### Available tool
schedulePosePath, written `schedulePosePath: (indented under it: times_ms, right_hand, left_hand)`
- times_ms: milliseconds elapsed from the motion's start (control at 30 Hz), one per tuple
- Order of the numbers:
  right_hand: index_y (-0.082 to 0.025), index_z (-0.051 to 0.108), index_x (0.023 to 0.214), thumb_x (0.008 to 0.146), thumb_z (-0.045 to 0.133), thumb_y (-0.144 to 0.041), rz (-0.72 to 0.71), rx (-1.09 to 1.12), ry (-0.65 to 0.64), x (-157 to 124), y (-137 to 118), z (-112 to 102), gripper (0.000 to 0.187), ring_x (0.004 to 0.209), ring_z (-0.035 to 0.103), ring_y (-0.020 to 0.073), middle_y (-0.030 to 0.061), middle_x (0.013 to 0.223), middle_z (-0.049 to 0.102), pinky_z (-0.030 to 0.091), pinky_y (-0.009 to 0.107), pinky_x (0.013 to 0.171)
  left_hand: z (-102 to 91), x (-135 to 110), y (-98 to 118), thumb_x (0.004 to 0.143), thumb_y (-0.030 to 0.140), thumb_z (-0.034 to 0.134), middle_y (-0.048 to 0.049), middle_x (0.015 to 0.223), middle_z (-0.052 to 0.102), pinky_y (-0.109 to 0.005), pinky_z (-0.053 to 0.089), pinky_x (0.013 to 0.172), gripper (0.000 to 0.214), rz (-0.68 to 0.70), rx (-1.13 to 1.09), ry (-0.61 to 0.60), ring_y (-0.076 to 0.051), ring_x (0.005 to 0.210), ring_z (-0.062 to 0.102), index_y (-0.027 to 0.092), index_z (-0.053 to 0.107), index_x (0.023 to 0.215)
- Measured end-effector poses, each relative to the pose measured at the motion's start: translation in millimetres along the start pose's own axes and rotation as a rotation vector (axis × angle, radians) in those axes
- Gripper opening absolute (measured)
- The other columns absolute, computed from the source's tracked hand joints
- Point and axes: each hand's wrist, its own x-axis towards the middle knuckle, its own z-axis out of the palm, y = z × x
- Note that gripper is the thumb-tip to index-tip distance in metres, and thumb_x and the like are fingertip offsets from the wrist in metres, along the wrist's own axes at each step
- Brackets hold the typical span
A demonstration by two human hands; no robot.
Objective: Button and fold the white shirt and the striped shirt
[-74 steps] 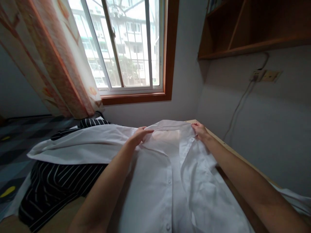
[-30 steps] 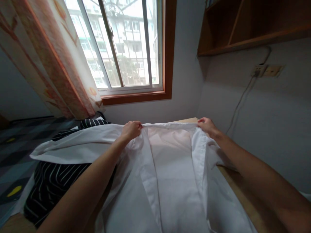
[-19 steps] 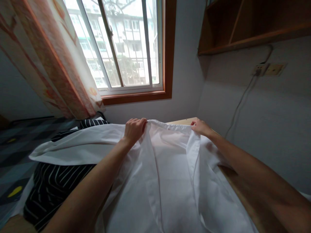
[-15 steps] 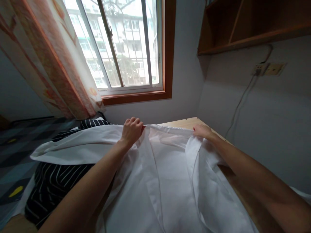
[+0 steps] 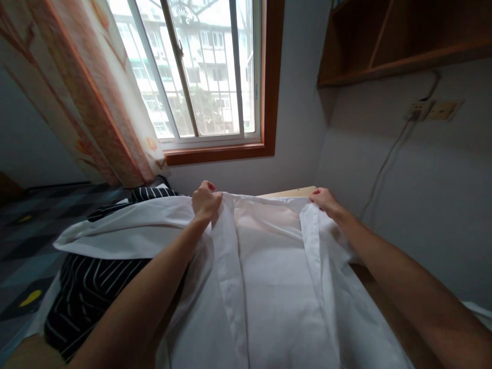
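Observation:
A white shirt (image 5: pixel 277 277) is spread before me over a wooden board, its two front edges running down towards me. My left hand (image 5: pixel 206 199) is closed on the shirt's far edge, left of the middle. Farther right, my right hand (image 5: pixel 323 199) pinches the same edge near the board's far corner. The cloth between the hands is stretched almost straight. One sleeve lies out to the left, across a black garment with white stripes (image 5: pixel 100 287). The shirt hides most of the board.
The wooden board (image 5: pixel 295 192) shows at its far end, close to the wall. A checked bedspread (image 5: pixel 23 261) is on the left, below a patterned curtain (image 5: pixel 96 102) and a window (image 5: pixel 207 77). At upper right are a wall shelf (image 5: pixel 384 66) and a socket with a cord (image 5: pixel 421 110).
My left hand has shifted slightly up and left, and my right hand slightly up and right. The front edges of the shirt lie straighter, and the right one is less folded over.

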Motion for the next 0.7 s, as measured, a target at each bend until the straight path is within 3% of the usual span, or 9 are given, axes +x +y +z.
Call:
schedulePosePath:
  times_ms: [133,200,267,367,433,533,600,700]
  right_hand:
    - [-0.019,0.06,0.095,0.07,0.063,-0.024,-0.028,0.15,0.144,1,-46,28,0.025,0.069,0.062,0.0187,0.0062,0.081,0.067,0.049,0.027,0.061]
    - [-0.021,0.057,0.103,0.073,0.064,-0.025,-0.021,0.13,0.098,-10,-67,54,0.031,0.08,0.065,0.0221,0.008,0.09,0.067,0.051,0.031,0.07]
    - [-0.021,0.055,0.108,0.075,0.065,-0.026,-0.037,0.139,-0.046,-24,-75,80,0.035,0.087,0.066,0.0239,0.009,0.094,0.068,0.051,0.033,0.076]
    - [-0.019,0.056,0.111,0.078,0.066,-0.025,-0.112,0.231,-0.303,-44,-64,102,0.035,0.084,0.067,0.0215,0.0088,0.093,0.069,0.052,0.031,0.076]
    - [-0.016,0.058,0.112,0.08,0.064,-0.025,-0.169,0.274,-0.367,-52,-48,98,0.033,0.087,0.067,0.0197,0.01,0.098,0.07,0.052,0.03,0.078]
    - [-0.017,0.058,0.121,0.086,0.058,-0.027,-0.368,0.212,-0.323,-59,-18,72,0.036,0.108,0.062,0.0209,0.0131,0.12,0.065,0.047,0.034,0.094]
    - [-0.019,0.056,0.128,0.088,0.057,-0.032,-0.514,0.034,-0.308,-67,3,54,0.042,0.126,0.051,0.0245,0.0137,0.134,0.057,0.037,0.04,0.107]
    - [-0.022,0.05,0.138,0.091,0.051,-0.047,-0.544,-0.296,-0.369,-84,31,43,0.053,0.141,0.031,0.0316,0.0122,0.15,0.041,0.02,0.053,0.114]
  left_hand:
    - [32.8,-5,51,0.07,0.018,0.063,-0.0102,0.088,0.066,-0.034,0.043,0.078,0.026,-0.084,-0.188,-0.02,-0.029,0.091,0.064,0.02,0.053,0.094]
    - [57.8,-17,69,0.074,0.022,0.064,-0.012,0.096,0.066,-0.034,0.044,0.078,0.028,-0.178,-0.343,-0.085,-0.028,0.093,0.064,0.018,0.052,0.1]
    - [80.9,-35,74,0.08,0.033,0.062,-0.0133,0.101,0.066,-0.032,0.045,0.079,0.029,-0.188,-0.464,-0.255,-0.026,0.095,0.064,0.017,0.053,0.103]
    - [97.0,-61,56,0.084,0.041,0.058,-0.0158,0.103,0.068,-0.034,0.046,0.085,0.031,0.048,-0.421,-0.572,-0.028,0.099,0.063,0.015,0.06,0.101]
    - [91.5,-71,34,0.086,0.036,0.055,-0.0179,0.112,0.067,-0.037,0.044,0.093,0.032,0.263,-0.3,-0.602,-0.03,0.106,0.061,0.013,0.062,0.107]
    - [68.2,-80,-1,0.089,0.035,0.051,-0.0157,0.132,0.058,-0.04,0.032,0.108,0.039,0.533,-0.108,-0.543,-0.029,0.126,0.05,0.016,0.06,0.122]
    - [53.1,-86,-20,0.089,0.042,0.051,-0.0115,0.144,0.049,-0.044,0.022,0.114,0.046,0.635,0.02,-0.592,-0.03,0.138,0.037,0.022,0.057,0.13]
    - [43.4,-99,-39,0.09,0.054,0.047,-0.0082,0.155,0.034,-0.052,0.015,0.115,0.057,0.654,0.167,-0.722,-0.034,0.144,0.023,0.028,0.048,0.141]
